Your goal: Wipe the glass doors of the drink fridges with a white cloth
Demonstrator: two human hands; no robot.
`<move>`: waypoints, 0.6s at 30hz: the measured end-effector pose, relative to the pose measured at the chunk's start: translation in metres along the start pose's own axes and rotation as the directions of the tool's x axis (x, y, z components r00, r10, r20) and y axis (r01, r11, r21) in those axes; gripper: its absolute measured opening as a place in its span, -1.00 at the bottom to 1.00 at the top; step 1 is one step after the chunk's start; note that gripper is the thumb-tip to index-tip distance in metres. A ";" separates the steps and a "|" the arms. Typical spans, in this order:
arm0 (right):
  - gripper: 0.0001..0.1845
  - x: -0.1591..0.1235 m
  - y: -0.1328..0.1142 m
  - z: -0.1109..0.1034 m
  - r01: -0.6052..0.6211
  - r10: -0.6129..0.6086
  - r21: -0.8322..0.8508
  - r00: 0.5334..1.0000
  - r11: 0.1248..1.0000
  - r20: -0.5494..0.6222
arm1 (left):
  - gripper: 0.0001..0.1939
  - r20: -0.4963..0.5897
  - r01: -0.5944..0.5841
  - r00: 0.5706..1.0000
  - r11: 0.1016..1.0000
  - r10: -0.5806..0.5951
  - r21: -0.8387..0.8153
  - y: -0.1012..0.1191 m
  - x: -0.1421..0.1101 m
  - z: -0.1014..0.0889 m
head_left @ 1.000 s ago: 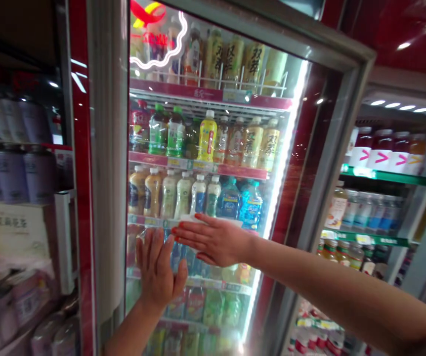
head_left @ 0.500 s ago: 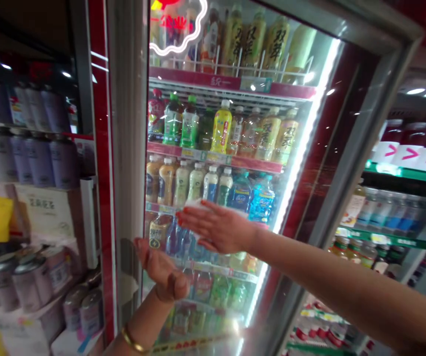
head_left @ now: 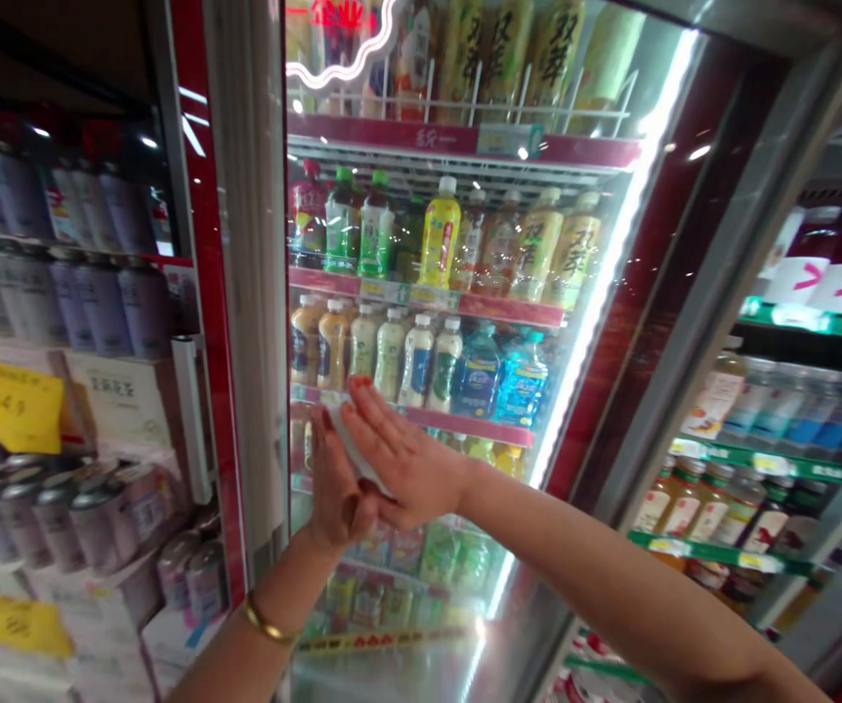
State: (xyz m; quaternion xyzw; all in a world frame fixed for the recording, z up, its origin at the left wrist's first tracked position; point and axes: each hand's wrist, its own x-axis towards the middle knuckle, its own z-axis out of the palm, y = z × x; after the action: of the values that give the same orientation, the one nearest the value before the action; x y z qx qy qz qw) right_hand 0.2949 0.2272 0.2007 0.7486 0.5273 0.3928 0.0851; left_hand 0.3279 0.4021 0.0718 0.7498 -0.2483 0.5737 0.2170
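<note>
My left hand [head_left: 334, 488] and my right hand [head_left: 421, 467] meet in front of a glass-doored drinks fridge. Between them shows the edge of a thin white cloth [head_left: 348, 441], perhaps a tissue; most of it is hidden under my right palm. The right fingers lie straight and close together, holding the cloth. On the left, the fingers stretch upward with the thumb out, and the palm faces the cloth. A gold bangle [head_left: 269, 621] circles my left wrist. Behind the glass stand bottles, among them a yellow bottle [head_left: 440, 232] and a blue bottle [head_left: 522, 379].
The fridge's grey frame [head_left: 252, 254] runs down left of the glass. Purple cans [head_left: 103, 305] and yellow price cards [head_left: 15, 402] fill shelves at left. To the right, past the slanted door frame [head_left: 743, 244], green-edged shelves [head_left: 779, 467] hold more bottles.
My right hand has moved slightly left with the white cloth, and my left hand has risen to meet it. The hands were apart before. The view has shifted a little.
</note>
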 end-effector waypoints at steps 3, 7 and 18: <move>-0.08 -0.042 0.038 -0.037 -0.129 0.127 -0.029 0.990 0.991 -0.069 | -0.02 -0.027 -0.007 1.000 0.995 0.009 0.095 0.009 0.033 -0.003; -0.22 -0.090 0.113 -0.089 -0.387 0.331 -0.217 0.909 0.896 -0.255 | -0.07 -0.133 0.158 0.983 0.946 -0.125 0.283 0.040 0.074 0.006; -0.20 -0.166 0.109 -0.043 -0.182 0.135 -0.236 0.970 0.955 -0.204 | -0.04 -0.108 0.045 0.994 0.903 0.001 0.428 0.022 0.023 0.013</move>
State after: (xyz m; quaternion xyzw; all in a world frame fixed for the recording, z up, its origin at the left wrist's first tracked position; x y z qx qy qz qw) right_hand 0.3215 0.0260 0.2060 0.7318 0.4167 0.5302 0.0983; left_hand 0.3285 0.3743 0.0916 0.7506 -0.0957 0.6505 0.0658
